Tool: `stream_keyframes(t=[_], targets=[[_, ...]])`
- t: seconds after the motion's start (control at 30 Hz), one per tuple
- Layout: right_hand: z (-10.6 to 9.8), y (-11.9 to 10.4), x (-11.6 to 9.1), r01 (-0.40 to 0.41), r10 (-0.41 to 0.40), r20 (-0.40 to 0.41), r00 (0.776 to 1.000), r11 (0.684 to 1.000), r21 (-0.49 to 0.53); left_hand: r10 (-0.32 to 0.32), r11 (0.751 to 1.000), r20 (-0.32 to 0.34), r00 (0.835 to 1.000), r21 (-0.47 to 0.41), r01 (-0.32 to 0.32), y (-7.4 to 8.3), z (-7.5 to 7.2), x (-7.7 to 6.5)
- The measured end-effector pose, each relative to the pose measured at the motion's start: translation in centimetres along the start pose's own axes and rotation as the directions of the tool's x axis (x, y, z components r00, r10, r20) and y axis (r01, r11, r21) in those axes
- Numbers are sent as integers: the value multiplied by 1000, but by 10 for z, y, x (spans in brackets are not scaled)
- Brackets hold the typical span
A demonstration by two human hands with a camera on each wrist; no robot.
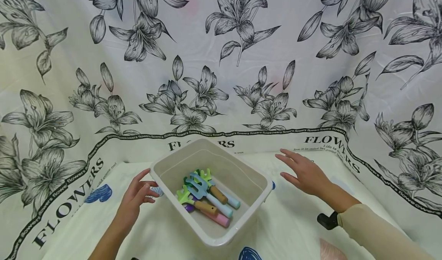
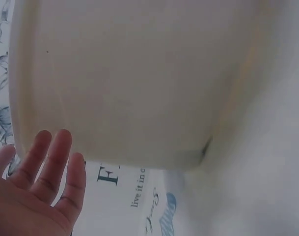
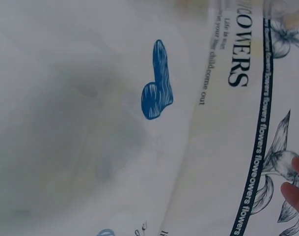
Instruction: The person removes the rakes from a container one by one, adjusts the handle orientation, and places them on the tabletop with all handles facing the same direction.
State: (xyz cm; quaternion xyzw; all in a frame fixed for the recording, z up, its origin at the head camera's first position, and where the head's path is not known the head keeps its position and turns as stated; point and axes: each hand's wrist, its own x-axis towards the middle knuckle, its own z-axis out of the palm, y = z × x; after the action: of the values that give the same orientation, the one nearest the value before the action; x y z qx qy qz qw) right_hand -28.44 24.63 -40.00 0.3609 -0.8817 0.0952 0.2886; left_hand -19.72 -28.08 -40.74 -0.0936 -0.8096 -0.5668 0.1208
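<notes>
A pale beige plastic tub (image 1: 241,171) stands on the cloth in the middle of the head view. Heaped inside are several small garden hand tools: a blue fork (image 1: 198,189) with a light blue handle, green rakes (image 1: 184,194) with brown handles, and a pink handle (image 1: 221,219) near the bottom. Beside the tub's left corner is my left hand (image 1: 136,194), its fingers spread and relaxed, fingertips right at the rim. In the left wrist view those fingers overlap the tub's outer wall (image 2: 129,88). Away to the tub's right, my right hand (image 1: 307,175) hovers with loosely extended fingers, holding nothing.
Pale cloth with blue heart prints (image 1: 99,194) covers the surface under the tub. A white curtain (image 1: 193,41) with black lily drawings hangs behind and along both sides. On the right forearm, a black strap end (image 1: 327,221) sticks out by the sleeve (image 1: 376,233).
</notes>
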Motion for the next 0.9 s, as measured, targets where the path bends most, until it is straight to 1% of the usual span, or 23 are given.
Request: stream_keyframes(t=[0.13, 0.23, 0.37, 0.43, 0.53, 0.6, 0.67, 0.83, 0.9], targets=[[0, -5, 11, 33, -33, -4, 999, 999, -6, -72, 992, -1, 997, -106, 72, 6, 5, 4], [0, -8, 19, 57, -57, -3, 998, 998, -14, -130, 975, -2, 991, -184, 128, 9, 9, 8], [-2, -13, 31, 88, -88, -4, 996, 996, 2, -195, 953, -36, 980, -244, 181, 14, 15, 12], [-3, -15, 38, 104, -104, -3, 995, 995, 10, -204, 945, -54, 977, -271, 183, 15, 17, 15], [-4, -20, 47, 130, -129, -4, 992, 992, 9, -188, 934, -58, 981, -318, 160, 15, 19, 18], [-5, -24, 52, 146, -146, -7, 989, 989, 8, -181, 929, -52, 982, -338, 153, 14, 21, 19], [-6, -29, 58, 165, -165, -8, 986, 986, 14, -190, 928, -53, 980, -337, 162, 13, 21, 20], [-8, -39, 72, 200, -199, -16, 980, 979, 45, -272, 922, -75, 959, -305, 237, 10, 22, 23], [-8, -43, 78, 199, -198, -21, 980, 978, 61, -290, 920, -83, 954, -298, 254, 9, 22, 24]])
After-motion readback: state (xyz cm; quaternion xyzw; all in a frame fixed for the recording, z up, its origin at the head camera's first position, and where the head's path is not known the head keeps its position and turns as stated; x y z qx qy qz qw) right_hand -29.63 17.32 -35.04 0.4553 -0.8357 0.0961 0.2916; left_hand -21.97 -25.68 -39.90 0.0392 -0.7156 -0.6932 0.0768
